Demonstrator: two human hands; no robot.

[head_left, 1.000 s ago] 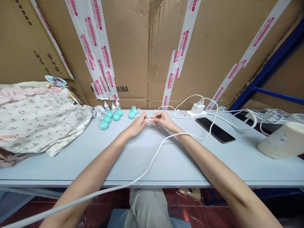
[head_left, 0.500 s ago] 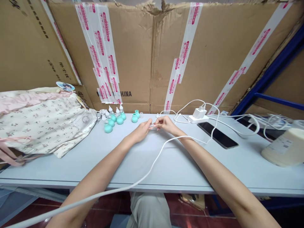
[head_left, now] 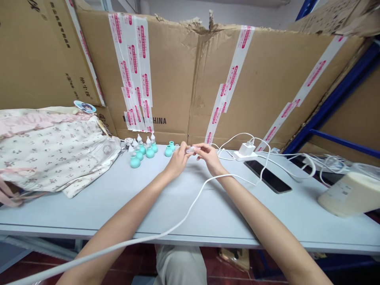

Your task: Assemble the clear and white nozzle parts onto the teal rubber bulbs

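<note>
Near the back middle of the table, my left hand (head_left: 177, 161) and my right hand (head_left: 208, 156) meet around a small translucent white piece (head_left: 190, 150). Fingertips of both hands pinch it from either side, just above the surface. Left of my left hand sit two open-topped teal bulbs, one of them a round teal bulb (head_left: 168, 151). Farther left stand several more teal bulbs with pointed translucent white tips, such as the front teal bulb (head_left: 135, 161). A small clear piece beside my left hand is partly hidden.
A floral cloth bag (head_left: 59, 150) lies at the left. To the right are a white charger (head_left: 247, 149), a black phone (head_left: 268, 177) and a cream container (head_left: 350, 194). A white cable (head_left: 190, 209) crosses in front of my hands. Cardboard (head_left: 172, 79) walls the back edge.
The view has tilted up and shifted a little. My hands have raised the small white piece slightly, and my right hand's fingers have spread more around it.
</note>
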